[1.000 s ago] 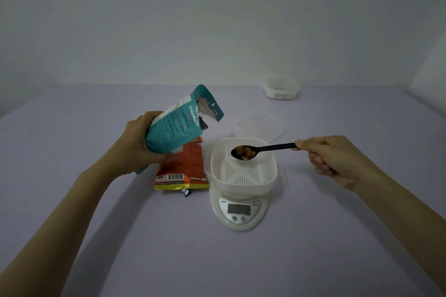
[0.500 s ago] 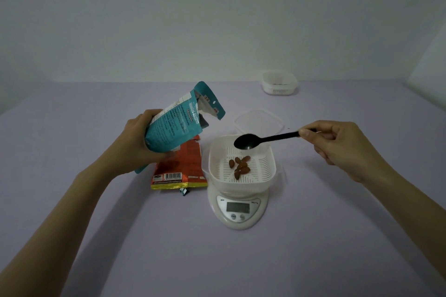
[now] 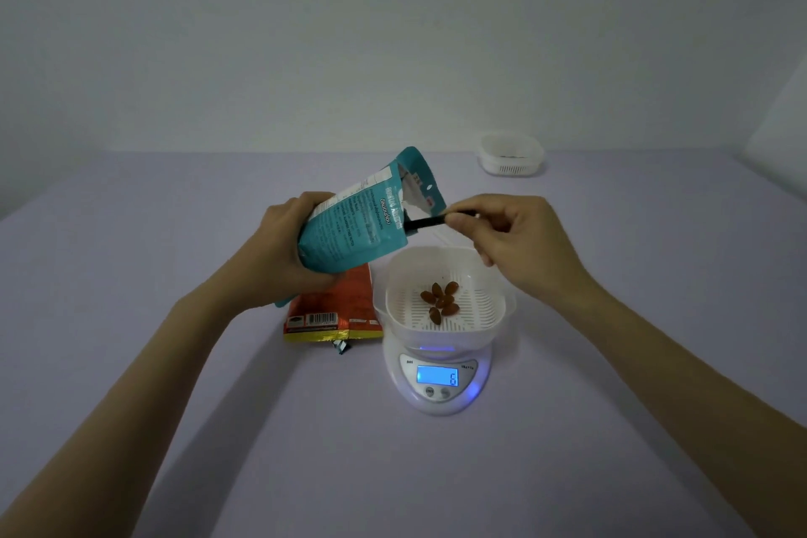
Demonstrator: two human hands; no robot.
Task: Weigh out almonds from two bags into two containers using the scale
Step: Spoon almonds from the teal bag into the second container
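My left hand (image 3: 284,245) grips a teal almond bag (image 3: 358,218), tilted with its open mouth toward the right. My right hand (image 3: 519,232) pinches the handle of a black spoon (image 3: 425,223); the spoon's bowl is inside the bag's mouth, hidden. Below, a white slotted container (image 3: 445,306) sits on the white digital scale (image 3: 439,380), whose lit blue display reads 6. Several almonds (image 3: 441,299) lie in the container. An orange-red bag (image 3: 332,310) lies flat on the table under the teal bag.
A second white container (image 3: 511,153) stands at the far right of the lavender table (image 3: 174,363). A clear lid, mostly hidden by my right hand, lies behind the scale. A wall rises behind the table.
The spoon dropped its almonds into the container on the scale, then my right hand moved it left into the teal bag's mouth. The scale display lit up.
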